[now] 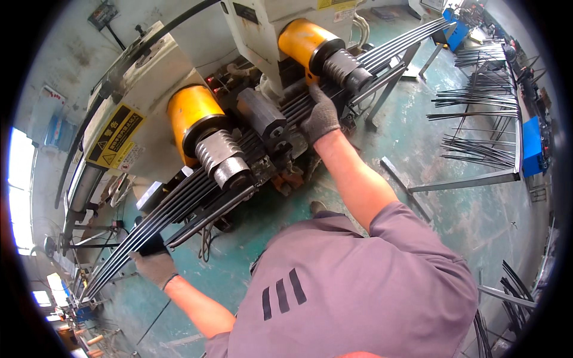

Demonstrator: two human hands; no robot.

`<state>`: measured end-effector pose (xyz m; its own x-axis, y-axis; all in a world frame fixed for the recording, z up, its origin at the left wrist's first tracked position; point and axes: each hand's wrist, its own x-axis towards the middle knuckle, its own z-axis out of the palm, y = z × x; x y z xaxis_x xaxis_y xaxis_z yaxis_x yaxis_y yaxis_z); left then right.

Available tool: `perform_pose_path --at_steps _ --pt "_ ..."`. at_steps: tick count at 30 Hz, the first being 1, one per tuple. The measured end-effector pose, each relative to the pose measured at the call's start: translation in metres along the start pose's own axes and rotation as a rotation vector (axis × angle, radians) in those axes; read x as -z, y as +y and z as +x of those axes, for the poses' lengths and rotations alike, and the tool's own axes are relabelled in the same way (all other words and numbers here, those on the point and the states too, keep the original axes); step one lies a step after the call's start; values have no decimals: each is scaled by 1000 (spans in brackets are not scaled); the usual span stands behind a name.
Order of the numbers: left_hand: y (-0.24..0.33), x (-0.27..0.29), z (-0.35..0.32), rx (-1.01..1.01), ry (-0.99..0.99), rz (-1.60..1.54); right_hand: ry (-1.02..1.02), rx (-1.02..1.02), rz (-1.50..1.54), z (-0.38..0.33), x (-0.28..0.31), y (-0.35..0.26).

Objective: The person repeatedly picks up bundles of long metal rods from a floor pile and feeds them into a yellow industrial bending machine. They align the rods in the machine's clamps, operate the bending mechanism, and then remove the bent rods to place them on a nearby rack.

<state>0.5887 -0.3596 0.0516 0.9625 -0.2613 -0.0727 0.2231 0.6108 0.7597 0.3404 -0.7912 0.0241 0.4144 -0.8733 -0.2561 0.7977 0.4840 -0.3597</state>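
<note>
Several long dark metal rods [173, 215] lie side by side and run from the lower left, through the machine, to the upper right. My left hand [156, 268], in a grey work glove, is closed on the rods near their lower-left end. A dark piece partly covers the area beside its fingers. My right hand [323, 116], also gloved, grips the rods between the two roller heads, its thumb pointing up; its fingertips are partly hidden. Left of it sits a dark hexagonal block [261, 112]. Ribbed steel rollers [221, 156] stand over the rods, below an orange cylinder [194, 113].
A second orange cylinder [307, 45] with a ribbed roller [347, 68] stands at the upper right. A metal rack [465, 182] with many thin rods is on the right. A steel support leg [394, 89] holds up the rods there. The floor [239, 256] is green.
</note>
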Motion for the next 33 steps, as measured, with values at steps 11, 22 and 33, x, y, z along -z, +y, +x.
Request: perform_pose_path --at_steps 11,22,33 --pt "120 -110 24 -318 -119 467 29 -104 86 8 -4 -1" --pt "94 -280 -34 -484 -163 882 76 -115 30 9 -2 -6" --pt "84 -342 -21 -921 -797 1362 10 -150 16 11 2 -4"
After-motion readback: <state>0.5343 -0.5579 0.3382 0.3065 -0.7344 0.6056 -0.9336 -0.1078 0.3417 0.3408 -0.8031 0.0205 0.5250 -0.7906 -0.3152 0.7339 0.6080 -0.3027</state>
